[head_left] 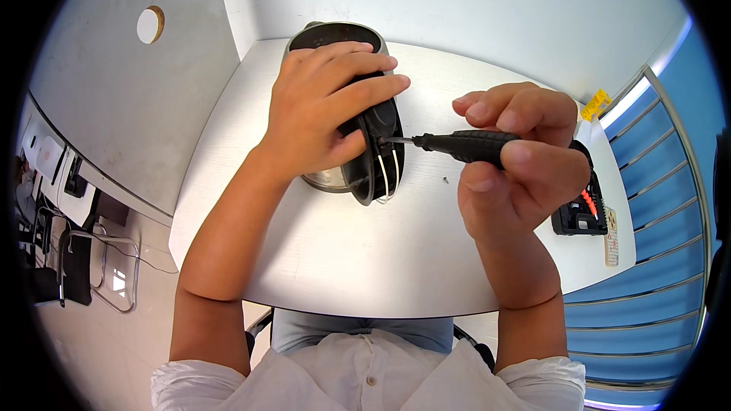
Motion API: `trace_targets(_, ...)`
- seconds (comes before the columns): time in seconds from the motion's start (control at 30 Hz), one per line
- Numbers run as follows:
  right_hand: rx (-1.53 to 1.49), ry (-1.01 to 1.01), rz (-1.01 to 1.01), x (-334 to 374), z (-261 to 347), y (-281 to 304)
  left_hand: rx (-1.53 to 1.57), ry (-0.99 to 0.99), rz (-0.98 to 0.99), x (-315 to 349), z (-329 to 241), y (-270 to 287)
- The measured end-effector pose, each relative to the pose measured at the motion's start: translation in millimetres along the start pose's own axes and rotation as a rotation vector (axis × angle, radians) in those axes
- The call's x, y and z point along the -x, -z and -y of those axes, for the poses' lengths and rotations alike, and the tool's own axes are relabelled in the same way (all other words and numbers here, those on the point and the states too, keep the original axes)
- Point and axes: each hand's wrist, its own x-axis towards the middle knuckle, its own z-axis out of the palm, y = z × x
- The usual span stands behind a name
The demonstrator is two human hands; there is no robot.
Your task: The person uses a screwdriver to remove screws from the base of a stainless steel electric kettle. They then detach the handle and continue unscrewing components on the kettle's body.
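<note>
An electric kettle (329, 180) with a metal body lies tilted on the table, its dark round opening toward the far side. My left hand (316, 110) is closed over its black handle (366, 183), fingers spread across the top and thumb tucked at the near side. Two white wires (388, 175) loop out of the handle's opened right side. In my right hand (529, 160) is a black-handled screwdriver (466, 144), pinched between thumb and fingers and held nearly level. Its metal tip reaches into the handle beside the wires. A tiny screw (445, 180) lies on the table between my hands.
At the table's (358, 274) right edge sit a black tool case (567, 222) with a red-orange piece in it, a narrow beige object (611, 240) and a yellow packet (596, 104). Metal railing (662, 213) runs along the right. A wall stands behind, a grey panel (145, 76) at left.
</note>
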Motion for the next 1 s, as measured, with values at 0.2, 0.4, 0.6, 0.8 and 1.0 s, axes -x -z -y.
trace_targets(0.2,-0.074,-0.014,0.087,-12,1,5,-0.018,-0.018,0.001,1,2,0)
trace_targets(0.4,-0.081,-0.166,0.326,-17,9,20,0.030,0.025,-0.026,2,0,-2)
trace_targets(0.6,-0.354,-0.146,0.119,-8,8,-15,-0.033,-0.019,-0.004,0,1,-1)
trace_targets(0.8,-0.328,-0.186,-0.049,-12,8,-39,0.026,0.037,-0.012,2,-1,0)
trace_targets(1.0,-0.554,-0.349,-0.292,-7,10,-48,0.025,0.058,-0.008,0,-5,4)
